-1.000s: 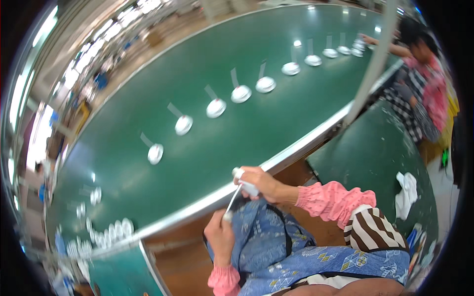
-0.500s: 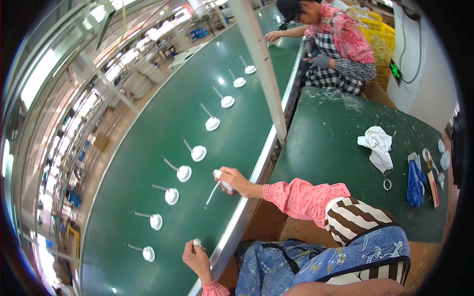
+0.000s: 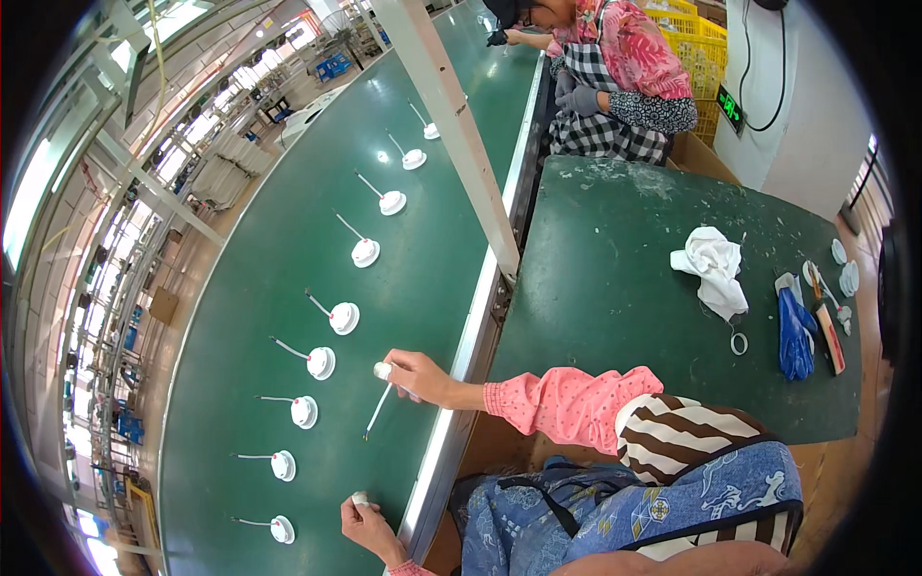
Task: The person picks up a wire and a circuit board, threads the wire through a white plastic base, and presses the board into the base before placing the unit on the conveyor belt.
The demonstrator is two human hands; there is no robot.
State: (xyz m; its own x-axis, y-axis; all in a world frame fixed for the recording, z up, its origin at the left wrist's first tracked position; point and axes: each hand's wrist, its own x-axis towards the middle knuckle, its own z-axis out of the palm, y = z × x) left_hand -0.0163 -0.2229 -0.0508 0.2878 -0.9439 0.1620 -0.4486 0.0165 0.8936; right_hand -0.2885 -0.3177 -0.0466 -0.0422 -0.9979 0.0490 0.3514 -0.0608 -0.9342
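My right hand [image 3: 419, 378] is closed over the green belt [image 3: 240, 317], gripping a white piece mostly hidden by the fingers. Its thin white cable [image 3: 378, 413] hangs out below, with a dark end. A whitish cover [image 3: 382, 371] sits at a fingertip of that hand. Lower in view, my left hand [image 3: 370, 528] is closed over the belt near its metal edge. A whitish cap [image 3: 360, 498] shows at its fingertips; whether anything lies within the fingers is hidden. Beyond both hands, several round white pieces [image 3: 303, 413] with cables lie in a row, some showing a red spot.
A metal rail [image 3: 471, 341] and an upright post [image 3: 447, 115] edge the belt. On the green side table [image 3: 605, 259] lie a white cloth [image 3: 713, 269], a white ring [image 3: 739, 344], blue gloves [image 3: 795, 336] and a flat tool [image 3: 830, 339]. A co-worker [image 3: 624, 77] sits farther along.
The row of white pieces has shifted down along the belt, and the whole view has turned slightly. Both hands appear farther left and lower, still closed. The co-worker's reaching arm has moved.
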